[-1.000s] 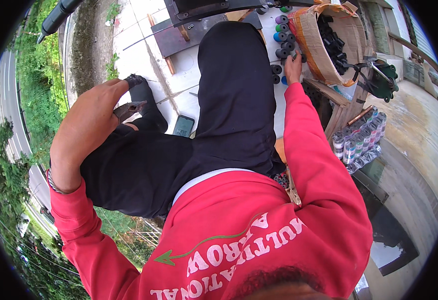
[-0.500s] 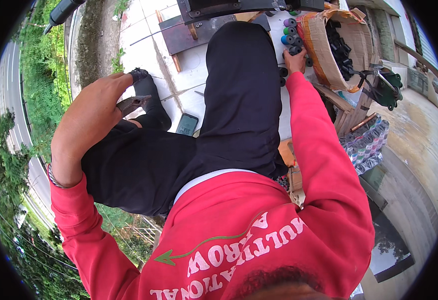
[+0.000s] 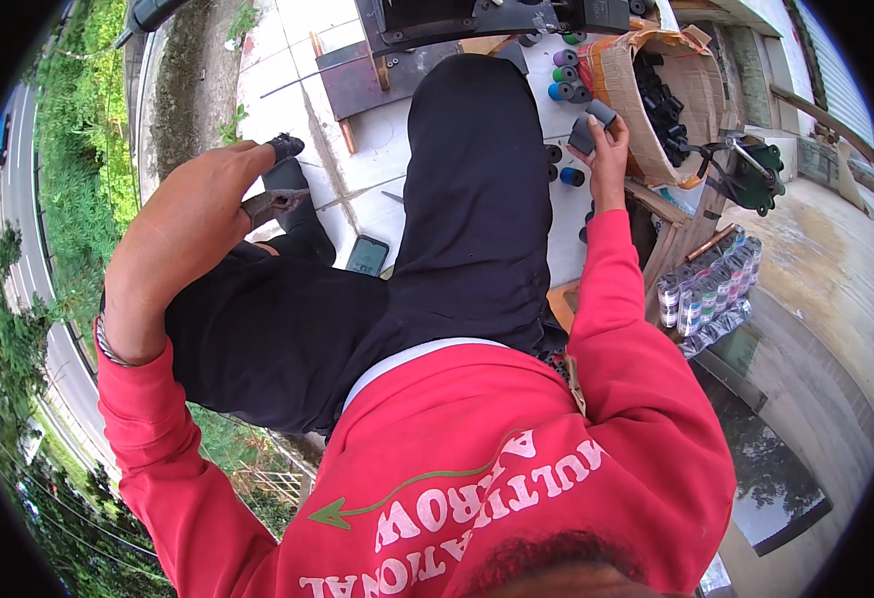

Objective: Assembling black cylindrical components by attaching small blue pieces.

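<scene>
My right hand point(image 3: 608, 157) is closed around two short dark grey cylinders point(image 3: 597, 114), lifted beside the cardboard box. Near it on the pale tiles stand several similar cylinders, some with coloured sides, among them a blue one point(image 3: 561, 92) and a purple one point(image 3: 565, 59). My left hand point(image 3: 193, 211) is raised over my left leg, its fingers curled around pliers point(image 3: 276, 202) whose worn metal jaws stick out. Something black point(image 3: 286, 147) shows at its fingertips; whether it is held or wrapped on, I cannot tell.
An open cardboard box point(image 3: 631, 115) holds black pieces. A dark board point(image 3: 357, 85) lies ahead, below black equipment point(image 3: 457, 18). A phone point(image 3: 367, 255) lies between my legs. Plastic-wrapped rolls point(image 3: 711, 284) and a green metal fixture point(image 3: 759, 177) are at the right.
My right hand has come up from the group of cylinders and toward me, now with two dark grey ones in it. My left hand stays nearly where it was.
</scene>
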`<state>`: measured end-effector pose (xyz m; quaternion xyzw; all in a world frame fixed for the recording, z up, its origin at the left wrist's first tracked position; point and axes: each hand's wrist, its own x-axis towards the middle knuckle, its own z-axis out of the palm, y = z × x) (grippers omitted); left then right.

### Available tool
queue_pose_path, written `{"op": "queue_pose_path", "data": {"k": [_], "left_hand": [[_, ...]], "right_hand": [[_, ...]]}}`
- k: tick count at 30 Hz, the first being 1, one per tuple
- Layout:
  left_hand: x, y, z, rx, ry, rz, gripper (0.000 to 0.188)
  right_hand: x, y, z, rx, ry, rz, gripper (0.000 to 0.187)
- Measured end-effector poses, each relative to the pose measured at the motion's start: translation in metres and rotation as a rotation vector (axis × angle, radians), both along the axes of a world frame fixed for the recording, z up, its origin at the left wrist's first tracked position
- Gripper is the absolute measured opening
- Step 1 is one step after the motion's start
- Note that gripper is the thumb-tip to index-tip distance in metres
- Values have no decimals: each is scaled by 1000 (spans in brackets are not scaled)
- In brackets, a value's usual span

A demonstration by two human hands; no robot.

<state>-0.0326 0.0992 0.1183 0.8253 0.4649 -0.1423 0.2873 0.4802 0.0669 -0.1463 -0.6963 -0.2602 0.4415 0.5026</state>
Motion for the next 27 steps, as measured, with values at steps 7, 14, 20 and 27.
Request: {"op": "queue_pose_path", "data": {"k": [7,14,20,27], "left_hand": [[24,-17,4,30,-420,-7,30],[104,-100,-42,-755,-1419,928,58],[125,-140,-68,-759,-1814,1525,57],[117,-148,-84,-1020,-2025,1624,57]], "right_hand": [[-75,-25,151,385,234,391,84],[-190,-41,219,404,70,881,97],[-238,-60,250,380,-703,1232,113],[-229,-53,248,294,-508,1345,123]]}}
